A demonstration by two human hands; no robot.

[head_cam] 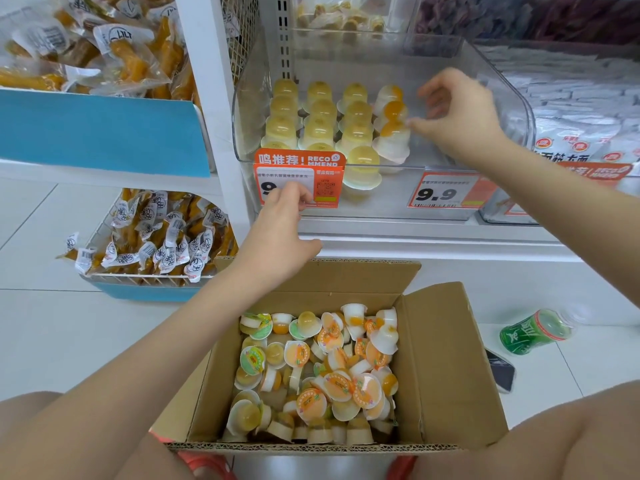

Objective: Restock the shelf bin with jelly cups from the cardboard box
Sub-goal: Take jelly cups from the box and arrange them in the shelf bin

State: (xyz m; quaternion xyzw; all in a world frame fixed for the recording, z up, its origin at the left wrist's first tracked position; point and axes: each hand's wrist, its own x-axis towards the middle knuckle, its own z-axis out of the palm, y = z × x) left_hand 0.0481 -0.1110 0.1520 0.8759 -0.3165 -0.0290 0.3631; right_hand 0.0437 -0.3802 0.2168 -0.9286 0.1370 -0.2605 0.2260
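Note:
A clear plastic shelf bin (pixel 516 98) holds rows of yellow jelly cups (pixel 318 129) standing dome up, with a row of white-and-orange cups (pixel 393 138) to their right. My right hand (pixel 457 112) reaches inside the bin, fingers relaxed, and its thumb tip touches the nearest white-and-orange cup. The right half of the bin is bare. My left hand (pixel 280 223) hovers in front of the bin's orange price tag (pixel 301 178), fingers loosely curled, thumb out; no cup shows in it. Below, the open cardboard box (pixel 450 368) holds several loose jelly cups (pixel 322 372).
A green bottle (pixel 533 332) lies on the floor tiles right of the box, with a dark phone (pixel 500 374) beside it. Blue bins of wrapped yellow snacks (pixel 162 237) stand at the left. White packets (pixel 571 109) fill the neighbouring bin on the right.

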